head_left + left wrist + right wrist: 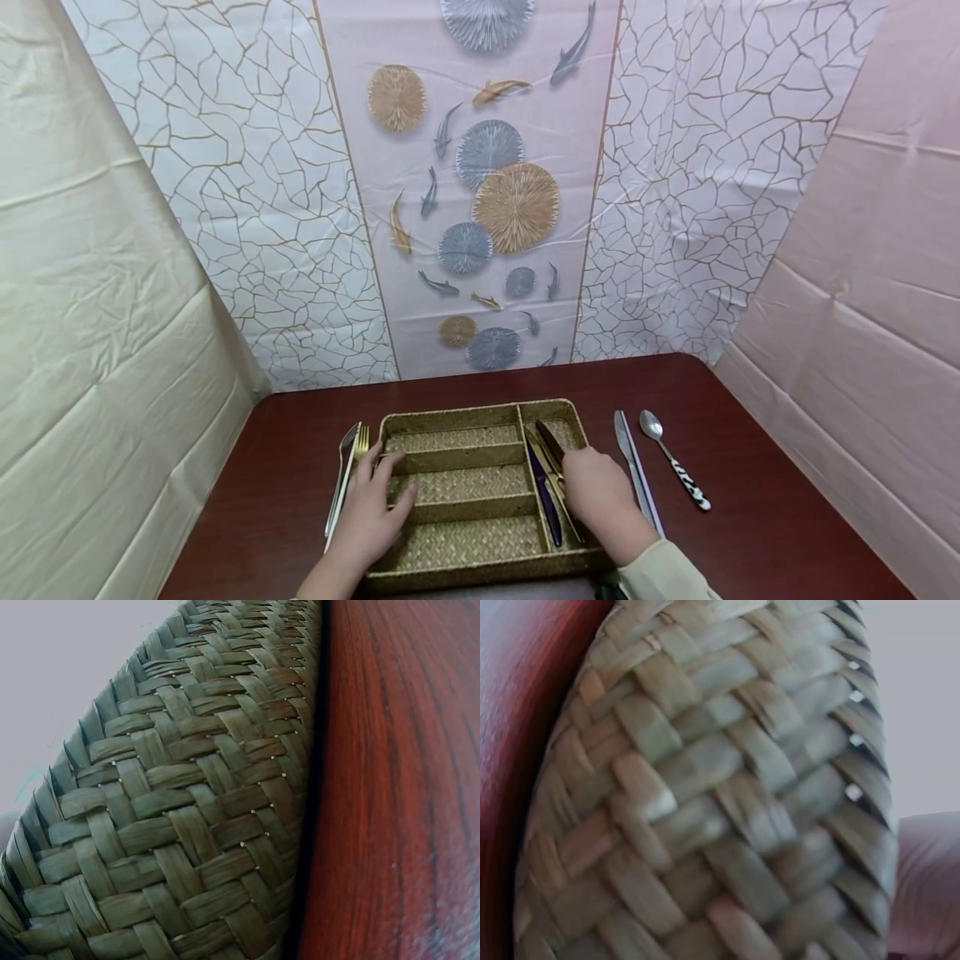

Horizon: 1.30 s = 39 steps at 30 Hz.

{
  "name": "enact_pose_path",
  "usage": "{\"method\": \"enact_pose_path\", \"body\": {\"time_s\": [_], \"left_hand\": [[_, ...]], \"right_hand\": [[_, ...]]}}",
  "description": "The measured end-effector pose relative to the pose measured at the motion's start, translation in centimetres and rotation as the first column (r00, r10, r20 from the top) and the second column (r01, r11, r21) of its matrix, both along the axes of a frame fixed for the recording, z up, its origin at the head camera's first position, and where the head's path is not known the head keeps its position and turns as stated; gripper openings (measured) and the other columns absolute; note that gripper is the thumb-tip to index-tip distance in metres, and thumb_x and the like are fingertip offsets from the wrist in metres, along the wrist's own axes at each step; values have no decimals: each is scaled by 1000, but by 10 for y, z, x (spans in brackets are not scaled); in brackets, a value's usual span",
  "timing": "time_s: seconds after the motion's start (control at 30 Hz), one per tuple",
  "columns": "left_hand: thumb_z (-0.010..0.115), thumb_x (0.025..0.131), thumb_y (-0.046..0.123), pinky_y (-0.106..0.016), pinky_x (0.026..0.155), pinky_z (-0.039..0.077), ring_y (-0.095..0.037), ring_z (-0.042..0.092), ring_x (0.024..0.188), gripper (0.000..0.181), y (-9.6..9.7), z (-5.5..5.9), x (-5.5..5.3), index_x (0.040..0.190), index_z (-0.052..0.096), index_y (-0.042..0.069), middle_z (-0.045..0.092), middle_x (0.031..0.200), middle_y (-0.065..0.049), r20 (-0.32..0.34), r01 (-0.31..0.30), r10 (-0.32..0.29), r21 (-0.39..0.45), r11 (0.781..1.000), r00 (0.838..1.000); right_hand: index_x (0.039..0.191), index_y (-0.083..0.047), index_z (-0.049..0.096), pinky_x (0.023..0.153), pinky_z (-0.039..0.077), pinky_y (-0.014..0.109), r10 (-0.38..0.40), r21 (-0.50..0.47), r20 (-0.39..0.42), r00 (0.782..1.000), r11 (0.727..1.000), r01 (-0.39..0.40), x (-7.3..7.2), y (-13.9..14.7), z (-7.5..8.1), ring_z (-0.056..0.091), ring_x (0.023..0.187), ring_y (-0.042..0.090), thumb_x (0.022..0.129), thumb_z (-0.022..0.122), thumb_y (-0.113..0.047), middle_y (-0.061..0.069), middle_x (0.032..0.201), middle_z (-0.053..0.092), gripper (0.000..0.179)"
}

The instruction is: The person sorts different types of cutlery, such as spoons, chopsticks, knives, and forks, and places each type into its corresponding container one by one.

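A woven tray [442, 572] with several compartments sits on the table, its outer wall [187, 787] filling much of the left wrist view. My left hand [367, 504] lies over the tray's left rim, fingers spread and holding nothing. At the right-hand long compartment, my right hand [597, 492] reaches in over the rim with curled fingers and appears to grip a dark, shiny knife [551, 442]; its lower part is hidden by the hand. Beside it in that compartment lie a knife with a dark purple handle [546, 496] and a gold knife [558, 483].
Left of the tray lie a silver piece of cutlery [341, 467] and a gold fork [363, 438]. To the right are a silver knife [628, 446], a thin light stick [642, 475] and a spoon with a black-and-white handle [678, 467]. Cloth hangs around the dark red table [765, 517].
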<state>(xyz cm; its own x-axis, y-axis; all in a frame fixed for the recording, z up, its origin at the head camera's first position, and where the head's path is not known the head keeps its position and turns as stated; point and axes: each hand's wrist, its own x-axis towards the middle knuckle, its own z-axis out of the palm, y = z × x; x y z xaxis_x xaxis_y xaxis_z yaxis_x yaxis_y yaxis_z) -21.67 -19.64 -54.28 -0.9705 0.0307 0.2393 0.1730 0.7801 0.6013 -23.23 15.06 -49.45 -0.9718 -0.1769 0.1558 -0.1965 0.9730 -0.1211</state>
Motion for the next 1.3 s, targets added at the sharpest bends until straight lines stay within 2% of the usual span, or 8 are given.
{"method": "enact_pose_path", "body": {"time_s": [0.2,0.37,0.5,0.6,0.83,0.93,1.07,1.3], "left_hand": [[75,106,32,-74,111,43,-54,36,154,54,-1,-1,0,155,60,13,30,174,-22,9,-2,2,-2,1000,1000],[75,106,32,-74,111,43,-54,35,155,54,-1,-1,-1,155,60,13,30,174,-22,14,-2,2,2,1000,1000],[75,107,32,-73,110,44,-54,35,155,54,0,0,-1,155,60,13,29,174,-22,23,4,-4,9,1000,1000],[75,107,32,-73,110,44,-54,36,154,54,1,0,-1,155,60,13,30,174,-23,25,4,-5,10,1000,1000],[75,106,31,-74,110,44,-55,36,154,55,1,0,1,155,59,12,30,174,-23,20,4,-5,10,1000,1000],[75,106,31,-74,110,43,-55,35,154,55,1,1,1,155,59,12,30,174,-23,20,5,-5,11,1000,1000],[75,106,31,-74,110,43,-55,35,154,54,1,0,1,155,60,12,30,174,-23,22,5,-5,10,1000,1000],[76,106,31,-75,111,42,-55,36,153,54,1,1,1,154,60,12,31,173,-23,4,5,-5,11,1000,1000]], "right_hand": [[68,-16,55,48,48,45,5,-45,22,1000,999,-4,-2,10,3,58,53,23,92,77,-2,6,63,58,35],[62,-16,50,51,44,42,22,-95,5,1000,995,-22,-4,20,6,50,51,19,95,76,-5,2,57,52,43],[70,-16,59,54,44,39,-18,-161,48,999,987,26,-7,32,10,50,55,16,99,75,-11,-2,62,55,34],[82,-15,64,57,50,44,-62,-178,54,997,981,71,-9,42,14,58,61,19,102,73,-15,0,71,61,22],[96,-9,70,63,57,56,-143,-149,93,985,977,156,-11,68,18,70,72,31,104,72,-18,9,85,72,12],[90,-9,69,62,56,59,-163,-132,128,978,975,180,-10,78,16,71,73,36,102,74,-20,12,86,73,17],[81,-7,66,59,55,58,-192,-102,180,965,972,213,-8,90,9,68,67,34,99,76,-22,13,80,70,25],[84,-5,69,61,56,56,-223,-54,265,938,968,245,-6,100,-1,66,68,31,97,78,-23,14,81,69,25]]}}
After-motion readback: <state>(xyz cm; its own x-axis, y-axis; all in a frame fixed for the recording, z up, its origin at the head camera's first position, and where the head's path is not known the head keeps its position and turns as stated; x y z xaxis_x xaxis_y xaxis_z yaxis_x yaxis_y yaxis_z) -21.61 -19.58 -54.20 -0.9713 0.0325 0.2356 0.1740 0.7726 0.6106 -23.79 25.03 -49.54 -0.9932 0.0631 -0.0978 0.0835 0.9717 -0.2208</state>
